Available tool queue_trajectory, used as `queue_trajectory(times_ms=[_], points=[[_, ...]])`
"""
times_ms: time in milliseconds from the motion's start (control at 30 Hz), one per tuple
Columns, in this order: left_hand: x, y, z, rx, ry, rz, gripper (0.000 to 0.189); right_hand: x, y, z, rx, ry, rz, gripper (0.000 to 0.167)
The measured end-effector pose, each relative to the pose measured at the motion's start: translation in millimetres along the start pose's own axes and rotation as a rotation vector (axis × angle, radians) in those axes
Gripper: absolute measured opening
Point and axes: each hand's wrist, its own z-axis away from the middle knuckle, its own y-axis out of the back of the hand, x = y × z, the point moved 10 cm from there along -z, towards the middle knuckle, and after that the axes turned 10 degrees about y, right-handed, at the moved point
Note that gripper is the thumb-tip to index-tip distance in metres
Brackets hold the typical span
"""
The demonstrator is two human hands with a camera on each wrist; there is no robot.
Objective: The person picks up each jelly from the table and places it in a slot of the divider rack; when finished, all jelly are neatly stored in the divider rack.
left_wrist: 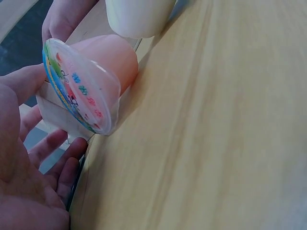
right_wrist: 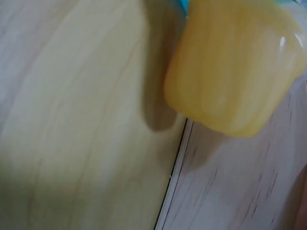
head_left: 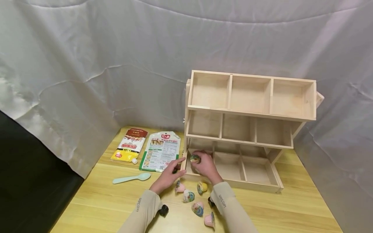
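Grained desk [head_left: 279,207] beneath, creased grey fabric [head_left: 151,48] beyond, right hand [head_left: 205,165] pinching apparent jelly cup [head_left: 195,159], left hand [head_left: 168,174] relaxed at wooden rack [head_left: 252,114]

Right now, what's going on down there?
A person's right hand holds a small cup at the bottom left of the wooden rack. The left hand is at the rack's left end. Five more cups lie on the table in front. Two packets and a spoon lie off to the left.
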Motion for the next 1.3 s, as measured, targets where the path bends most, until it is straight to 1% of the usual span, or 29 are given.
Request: queue_trajectory(times_ms=[133,367,533,767,967,1167,1300], points=[[0.6,0.2,-0.2,0.001,-0.006,-0.011,0.059,1.1,-2.4,-0.2,-0.012,-0.007,0.018,0.042],[-1.3,-0.3,-0.7,0.002,0.002,-0.014,0.059,-2.1,-3.8,-0.6,-0.022,0.013,0.039,0.041],[-2.4,-0.7,-1.6,0.005,0.004,-0.015,0.058,-1.3,-5.3,-1.1,-0.026,0.008,0.05,0.04],[-1.6,-0.4,-0.4,0.004,0.004,-0.02,0.059,0.0,-10.2,0.1,-0.06,-0.016,0.053,0.043],[-0.4,-2.2,1.2,-0.001,0.007,-0.016,0.059,-0.7,-11.6,2.7,-0.08,-0.014,0.059,0.044],[-2.0,-3.0,0.9,-0.002,0.006,-0.012,0.059,-0.6,-12.4,2.8,-0.081,-0.017,0.059,0.043],[-3.1,-0.9,-0.3,0.003,0.005,-0.009,0.058,-0.5,-12.4,0.6,-0.074,-0.01,0.063,0.045]])
